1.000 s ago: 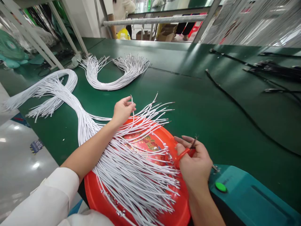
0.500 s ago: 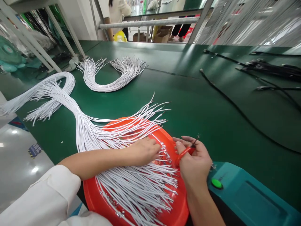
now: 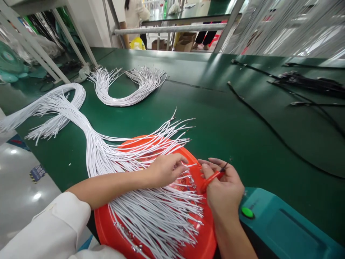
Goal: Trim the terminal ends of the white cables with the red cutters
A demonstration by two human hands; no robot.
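Note:
My left hand [image 3: 169, 169] reaches over a red plastic basin [image 3: 104, 225] and pinches one white wire [image 3: 192, 165], whose tip sticks out past the fingers to the right. Close by on the right, my right hand [image 3: 225, 185] is closed around a small red-handled tool [image 3: 212, 180] with a thin dark tip pointing up and right. Many white wires [image 3: 156, 216] with shiny metal ends lie in the basin below my left forearm. Another bundle of white wires [image 3: 93, 144] runs from the left across the basin's far side, its ends fanned out.
On the green table [image 3: 205, 108] lies a curved white wire bundle [image 3: 121, 100], with another looped bundle [image 3: 78, 95] at left. Black cables [image 3: 269, 126] stretch along the right. A teal machine with a green button [image 3: 247, 212] stands beside my right forearm. A person [image 3: 136, 18] is in the background.
My left hand has risen slightly from among the wires, and a single white wire now shows between its fingers. My right hand keeps the red-handled tool almost in place.

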